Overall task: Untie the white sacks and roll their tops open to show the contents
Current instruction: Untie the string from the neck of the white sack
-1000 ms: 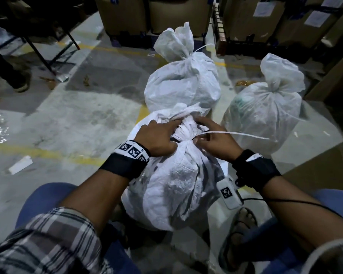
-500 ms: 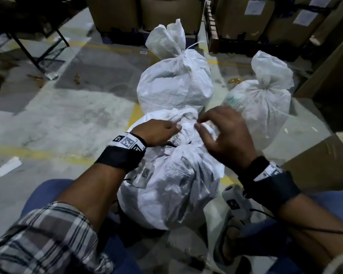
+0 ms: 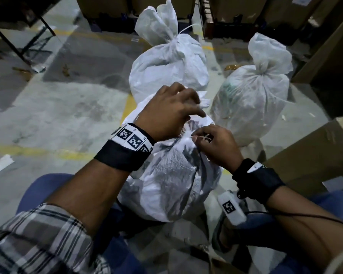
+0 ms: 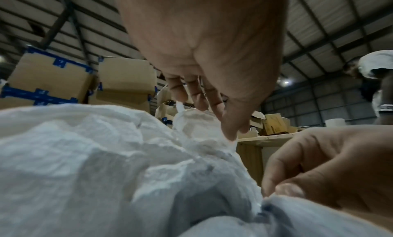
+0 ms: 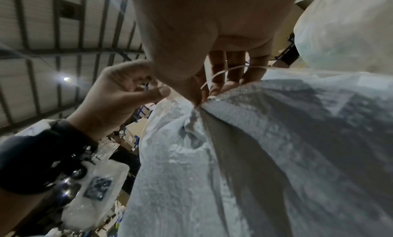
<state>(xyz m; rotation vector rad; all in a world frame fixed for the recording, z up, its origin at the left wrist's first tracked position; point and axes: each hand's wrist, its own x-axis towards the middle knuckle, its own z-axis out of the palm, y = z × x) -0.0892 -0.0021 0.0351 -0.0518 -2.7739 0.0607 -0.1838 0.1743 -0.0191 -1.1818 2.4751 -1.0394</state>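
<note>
White woven plastic sack (image 3: 172,180) bunches right under the fingers; right hand (image 3: 216,147) pinches its thin pale tie (image 5: 221,74) at the neck, left hand (image 3: 170,111) loosely spread over the top.

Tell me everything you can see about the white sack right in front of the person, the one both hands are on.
The nearest sack is white woven plastic, crinkled and bulging, standing upright on the concrete floor between the person's knees. Its neck is still gathered tight, with the loose top bunched above. The left hand reaches over that top, fingers on the bunched fabric. The right hand pinches a thin pale tie at the neck. Its contents are hidden.
</note>
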